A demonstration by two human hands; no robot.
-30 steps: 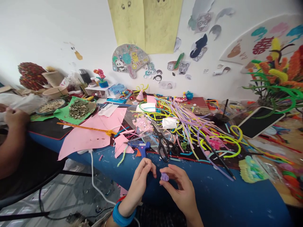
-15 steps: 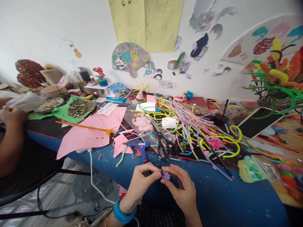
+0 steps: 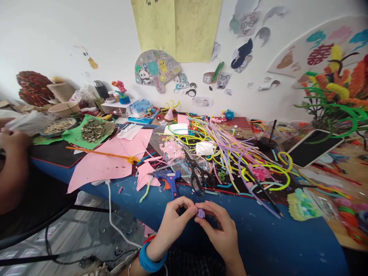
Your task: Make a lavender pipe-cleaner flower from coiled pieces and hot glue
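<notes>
A small purple piece is pinched between both hands at the table's front edge. My left hand has its thumb and index fingertips pressed together at the piece's left side. My right hand grips the piece from the right, thumb below and fingers above. Just beyond my left hand lies a blue glue gun with a small red light. Black-handled scissors rest to its right. Farther back is a heap of pastel and yellow fuzzy stems.
Pink paper covers the left, crossed by an orange stem. A white cable hangs off the front edge. A pencil and a phone lie right. Another person's hand is at far left.
My left fingertips now cover slightly more of the purple piece's left side, and the piece looks a little turned. The whole view has shifted slightly.
</notes>
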